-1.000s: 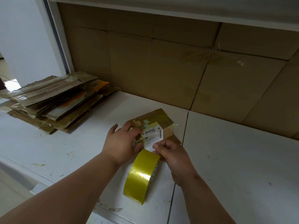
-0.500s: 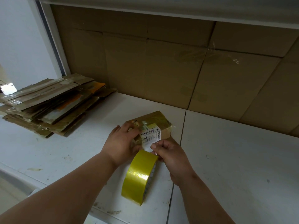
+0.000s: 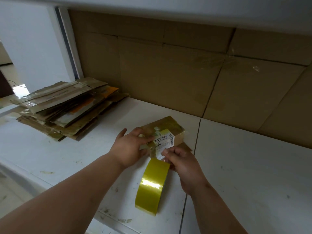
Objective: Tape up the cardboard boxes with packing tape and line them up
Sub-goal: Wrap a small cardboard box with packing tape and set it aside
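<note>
Mid-seal on one small cardboard box (image 3: pixel 166 130), sitting mid-bench, just left of the seam between the two bench (image 3: pixel 244 166) panels. It's already heavily wrapped in shiny tape and has a white barcode label (image 3: pixel 164 141) on the near top edge.

Left hand (image 3: pixel 130 147) lies over the box's near-left corner, fingers curled over the top edge and gripping it to pin it down. Right hand (image 3: pixel 184 164) is closed on the yellow tape roll (image 3: pixel 152 181), fingers pinching at the top of the roll where the strip leaves it. Roll stands on edge just in front of the box, near the front edge of the bench. A short clear strip seems to run from roll to the box's near face; can't see exactly where it's stuck.

My read on doing this step well: keep the strip taut and low, pull the roll straight back along the seam line, and hold the left hand firm so the box doesn't skate. Smooth the strip down before tearing. Avoid burying the barcode if it still needs to scan.

Contents: box is closed, so I can't tell what's inside. A stack of flattened boxes (image 3: pixel 65 107) sits at the back-left of the bench, well apart. Cardboard sheets (image 3: pixel 168 73) line the back wall. No finished boxes lined up in view yet.
</note>
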`<state>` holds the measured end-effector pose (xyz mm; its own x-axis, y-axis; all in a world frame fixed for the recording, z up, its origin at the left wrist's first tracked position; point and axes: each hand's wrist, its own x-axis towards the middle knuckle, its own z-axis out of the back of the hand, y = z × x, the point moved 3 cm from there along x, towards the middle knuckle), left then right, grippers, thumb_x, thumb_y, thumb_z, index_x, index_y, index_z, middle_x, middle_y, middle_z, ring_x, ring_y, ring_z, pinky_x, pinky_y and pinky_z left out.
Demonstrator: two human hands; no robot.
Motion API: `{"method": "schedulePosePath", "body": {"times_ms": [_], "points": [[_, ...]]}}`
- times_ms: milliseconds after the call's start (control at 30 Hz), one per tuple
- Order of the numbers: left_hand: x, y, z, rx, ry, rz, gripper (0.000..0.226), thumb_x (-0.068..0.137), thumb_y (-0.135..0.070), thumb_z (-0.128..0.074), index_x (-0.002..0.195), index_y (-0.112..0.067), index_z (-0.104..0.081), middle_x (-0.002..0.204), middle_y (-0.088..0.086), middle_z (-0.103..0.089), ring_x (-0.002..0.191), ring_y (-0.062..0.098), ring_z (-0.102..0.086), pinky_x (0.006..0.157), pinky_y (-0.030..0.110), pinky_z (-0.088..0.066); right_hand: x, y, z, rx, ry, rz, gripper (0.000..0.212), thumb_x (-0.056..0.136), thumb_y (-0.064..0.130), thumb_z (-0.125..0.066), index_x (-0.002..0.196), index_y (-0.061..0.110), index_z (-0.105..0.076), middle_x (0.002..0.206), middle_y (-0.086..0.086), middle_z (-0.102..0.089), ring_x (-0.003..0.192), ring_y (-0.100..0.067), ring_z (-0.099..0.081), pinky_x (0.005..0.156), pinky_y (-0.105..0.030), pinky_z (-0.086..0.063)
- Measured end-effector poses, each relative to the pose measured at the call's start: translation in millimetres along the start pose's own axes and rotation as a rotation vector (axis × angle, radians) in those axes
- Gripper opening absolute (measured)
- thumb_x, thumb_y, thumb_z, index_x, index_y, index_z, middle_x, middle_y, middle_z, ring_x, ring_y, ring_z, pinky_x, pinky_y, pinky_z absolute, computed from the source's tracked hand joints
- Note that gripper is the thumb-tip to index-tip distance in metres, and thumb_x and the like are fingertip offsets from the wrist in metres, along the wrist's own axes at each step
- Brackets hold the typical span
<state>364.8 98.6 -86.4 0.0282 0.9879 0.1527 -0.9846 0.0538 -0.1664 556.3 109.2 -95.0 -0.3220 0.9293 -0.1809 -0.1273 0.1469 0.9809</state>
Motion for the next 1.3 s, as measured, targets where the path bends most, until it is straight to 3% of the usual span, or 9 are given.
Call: {"method": "schedulePosePath", "body": {"times_ms": [100, 233, 400, 500, 633, 733, 933, 1033, 1300], "points": [[-1, -6, 13, -0.165, -0.019, 0.084, 0.091, 0.089, -0.038, -0.065, 0.157, -0.038, -0.005, 0.153, -0.006, -0.036, 0.117, 0.016, -0.059, 0.111, 0.042, -0.035, -2, 1, 0, 0.071, 0.018, -0.013, 0.014, 0.089, 0.01, -0.066, 0.078, 0.015, -0.072, 0.072, 0.004, -0.068, 0.078, -0.015, -0.062, 0.082, -0.034, -0.05], [-17, -24, 35, -0.467, -0.341, 0.175, 0.056, 0.076, -0.044, -0.062, 0.13, -0.035, -0.05, 0.125, -0.012, -0.05, 0.097, 0.01, -0.059, 0.092, 0.038, -0.04, -5, 3, 0, 0.121, 0.029, -0.003, 0.021, 0.084, -0.006, -0.064, 0.077, 0.013, -0.07, 0.084, -0.003, -0.071, 0.085, -0.019, -0.064, 0.081, -0.033, -0.05], [-22, -43, 25, -0.897, 0.094, 0.247, 0.027, 0.069, -0.029, -0.076, 0.09, -0.024, -0.06, 0.089, -0.001, -0.07, 0.086, 0.019, -0.065, 0.084, 0.04, -0.052, -6, -1, 0, 0.082, 0.01, -0.002, 0.016, 0.086, -0.003, -0.064, 0.086, 0.011, -0.071, 0.096, -0.009, -0.073, 0.097, -0.024, -0.068, 0.091, -0.037, -0.053], [-22, -41, 21, -1.001, 0.137, 0.321, 0.023, 0.069, -0.02, -0.074, 0.087, -0.015, -0.06, 0.08, 0.004, -0.064, 0.079, 0.019, -0.058, 0.076, 0.036, -0.047, -8, 2, -2, 0.028, -0.007, 0.01, 0.013, 0.086, -0.001, -0.065, 0.094, 0.009, -0.071, 0.104, -0.008, -0.073, 0.104, -0.022, -0.068, 0.092, -0.033, -0.054], [-25, -44, 17, -1.024, 0.117, 0.39, 0.019, 0.082, 0.001, -0.067, 0.081, -0.014, -0.055, 0.077, 0.005, -0.063, 0.077, 0.017, -0.057, 0.072, 0.031, -0.043, -17, 11, -5, -0.044, -0.012, 0.027, 0.017, 0.086, 0.002, -0.067, 0.084, 0.019, -0.069, 0.086, 0.005, -0.073, 0.083, -0.001, -0.068, 0.068, -0.01, -0.047], [-26, -47, 15, -1.016, 0.13, 0.374, 0.017, 0.088, 0.0, -0.061, 0.083, -0.016, -0.059, 0.08, 0.007, -0.068, 0.08, 0.018, -0.061, 0.076, 0.032, -0.045, -20, 14, -4, -0.11, -0.044, 0.032, 0.017, 0.088, 0.004, -0.067, 0.084, 0.021, -0.067, 0.081, 0.009, -0.072, 0.07, 0.005, -0.064, 0.058, -0.006, -0.043], [-24, -55, 24, -0.974, 0.155, 0.326, 0.018, 0.083, -0.003, -0.067, 0.082, -0.022, -0.068, 0.085, 0.007, -0.069, 0.082, 0.021, -0.063, 0.074, 0.032, -0.047, -26, 23, -1, -0.376, -0.139, 0.056, 0.011, 0.087, 0.015, -0.07, 0.098, 0.018, -0.069, 0.09, 0.005, -0.073, 0.086, -0.007, -0.066, 0.061, -0.01, -0.043], [-24, -62, 31, -0.935, 0.197, 0.295, 0.017, 0.075, -0.003, -0.075, 0.085, -0.016, -0.07, 0.082, 0.004, -0.066, 0.076, 0.014, -0.058, 0.07, 0.029, -0.045, -31, 30, -1, -0.526, -0.149, 0.087, 0.014, 0.09, 0.014, -0.063, 0.103, 0.013, -0.068, 0.095, -0.001, -0.072, 0.09, -0.016, -0.066, 0.072, -0.024, -0.049], [-23, -84, 49, -0.536, 0.151, 0.131, 0.023, 0.082, 0.0, -0.059, 0.079, -0.019, -0.072, 0.076, -0.011, -0.068, 0.073, 0.003, -0.059, 0.055, 0.005, -0.038, -65, 54, -1, -1.062, -0.239, 0.263, 0.024, 0.097, 0.035, -0.046, 0.103, 0.013, -0.053, 0.098, -0.005, -0.062, 0.089, -0.026, -0.059, 0.073, -0.031, -0.043]]}}
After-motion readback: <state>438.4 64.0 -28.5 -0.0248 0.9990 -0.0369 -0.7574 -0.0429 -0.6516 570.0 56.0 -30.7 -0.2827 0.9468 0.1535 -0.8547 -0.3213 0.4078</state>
